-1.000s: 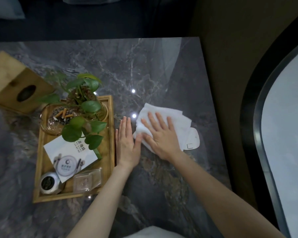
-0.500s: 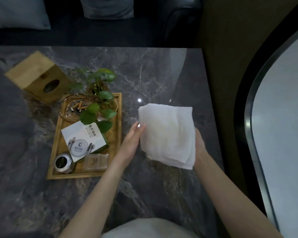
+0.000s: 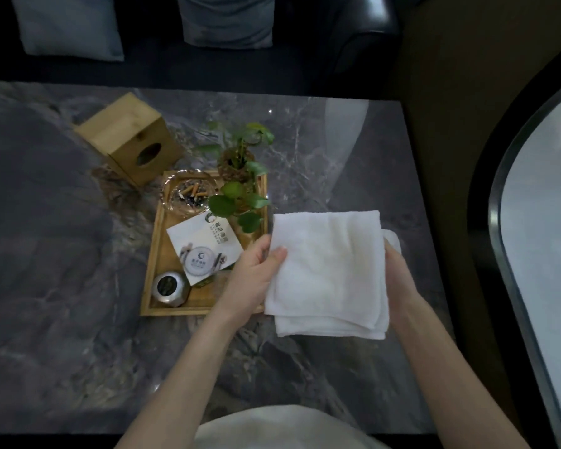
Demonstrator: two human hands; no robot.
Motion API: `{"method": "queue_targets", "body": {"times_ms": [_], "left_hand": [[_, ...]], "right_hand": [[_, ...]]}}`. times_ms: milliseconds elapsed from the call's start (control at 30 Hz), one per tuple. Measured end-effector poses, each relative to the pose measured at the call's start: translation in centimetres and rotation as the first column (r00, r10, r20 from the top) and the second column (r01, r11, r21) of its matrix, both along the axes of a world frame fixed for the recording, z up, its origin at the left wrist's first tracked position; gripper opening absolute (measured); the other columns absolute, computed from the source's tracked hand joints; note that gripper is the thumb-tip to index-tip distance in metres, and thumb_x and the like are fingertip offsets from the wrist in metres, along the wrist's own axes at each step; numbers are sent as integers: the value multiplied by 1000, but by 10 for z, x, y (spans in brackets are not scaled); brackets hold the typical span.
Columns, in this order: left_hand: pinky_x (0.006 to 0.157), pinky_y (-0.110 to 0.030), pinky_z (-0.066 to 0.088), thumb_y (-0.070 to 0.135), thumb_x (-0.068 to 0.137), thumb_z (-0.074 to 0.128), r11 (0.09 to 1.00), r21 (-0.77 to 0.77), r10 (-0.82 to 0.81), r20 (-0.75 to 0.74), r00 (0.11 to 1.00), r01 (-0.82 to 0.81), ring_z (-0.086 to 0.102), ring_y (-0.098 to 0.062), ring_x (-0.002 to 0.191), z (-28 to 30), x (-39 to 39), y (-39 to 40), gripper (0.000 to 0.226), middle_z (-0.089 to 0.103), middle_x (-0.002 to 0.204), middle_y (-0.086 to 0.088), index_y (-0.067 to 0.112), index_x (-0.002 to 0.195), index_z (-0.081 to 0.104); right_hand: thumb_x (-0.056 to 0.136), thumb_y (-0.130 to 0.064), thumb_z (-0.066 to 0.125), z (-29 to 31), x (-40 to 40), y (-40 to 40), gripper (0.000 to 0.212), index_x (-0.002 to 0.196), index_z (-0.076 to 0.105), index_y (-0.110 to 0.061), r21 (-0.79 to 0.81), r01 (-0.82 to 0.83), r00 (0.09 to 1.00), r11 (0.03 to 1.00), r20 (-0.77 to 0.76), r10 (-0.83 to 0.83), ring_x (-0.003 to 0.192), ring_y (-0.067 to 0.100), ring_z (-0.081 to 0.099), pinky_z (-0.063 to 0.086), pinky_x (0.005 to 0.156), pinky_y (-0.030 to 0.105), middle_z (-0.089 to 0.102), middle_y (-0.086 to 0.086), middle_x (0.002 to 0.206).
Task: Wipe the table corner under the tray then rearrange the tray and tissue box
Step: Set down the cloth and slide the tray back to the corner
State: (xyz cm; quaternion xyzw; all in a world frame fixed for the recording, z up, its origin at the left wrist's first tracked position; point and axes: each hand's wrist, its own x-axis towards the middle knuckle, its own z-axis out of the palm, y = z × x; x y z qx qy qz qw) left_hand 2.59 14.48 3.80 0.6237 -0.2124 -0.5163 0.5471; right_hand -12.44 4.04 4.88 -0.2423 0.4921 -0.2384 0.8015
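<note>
A folded white cloth (image 3: 329,273) hangs above the dark marble table (image 3: 305,367), held between both hands. My left hand (image 3: 256,273) pinches its left edge with the thumb on top. My right hand (image 3: 394,270) grips the right edge and is mostly hidden behind the cloth. Left of the cloth a wooden tray (image 3: 157,254) lies flat on the table, and my left wrist crosses its near right corner. A wooden tissue box (image 3: 123,131) with a round opening stands tilted behind the tray's far left corner.
The tray carries a glass ashtray (image 3: 188,192) with cigarette butts, a leafy potted plant (image 3: 240,186), a white packet (image 3: 204,244) and a small metal tin (image 3: 170,288). A dark sofa with cushions (image 3: 68,27) runs behind the table. The table's right edge (image 3: 415,196) is near my right hand.
The cloth was pressed flat on the table under my right hand, and now both hands hold it lifted and folded. My view has pulled back, showing more of the table and sofa.
</note>
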Motion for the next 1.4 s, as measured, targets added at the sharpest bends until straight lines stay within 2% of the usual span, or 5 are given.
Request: {"method": "queue_targets", "body": {"times_ms": [233,667,900,1200,1400], "left_hand": [[67,-26,59,16,92,48,988,-95,127,23,992,-125,69,-10,78,29,75,55,21,73,87,8,27,100,63],[56,-7,48,18,93,47,966,-46,253,339,906,-253,61,11,68,-3,249,131,19,64,91,13,22,108,58],[75,-26,50,18,94,44,971,133,140,361,922,-199,61,-6,83,-48,309,148,20,63,93,11,23,109,56],[78,-30,47,16,92,43,947,260,81,371,925,-187,59,-17,94,-96,321,143,28,63,106,-3,14,117,56],[76,-38,47,18,89,46,913,333,26,526,850,-234,61,-28,89,-101,320,145,26,68,95,-11,13,107,63]], "right_hand": [[89,-61,31,5,65,46,61,109,69,-18,16,-241,970,970,13,241,100,23,68,47,87,40,73,6,109],[99,-37,39,-22,236,113,30,125,52,-30,-187,-489,872,852,-118,475,114,21,60,49,95,51,63,-1,121],[99,-41,36,-53,298,132,31,126,45,-28,-48,-617,770,786,-244,590,91,15,60,58,67,36,58,-5,101],[98,-33,37,-75,329,141,40,124,52,-7,-105,-661,654,743,-567,501,113,28,55,44,100,50,58,13,121],[96,-29,40,-86,329,143,31,115,50,-7,-123,-689,605,714,-641,473,98,20,53,43,78,31,54,3,98]]}}
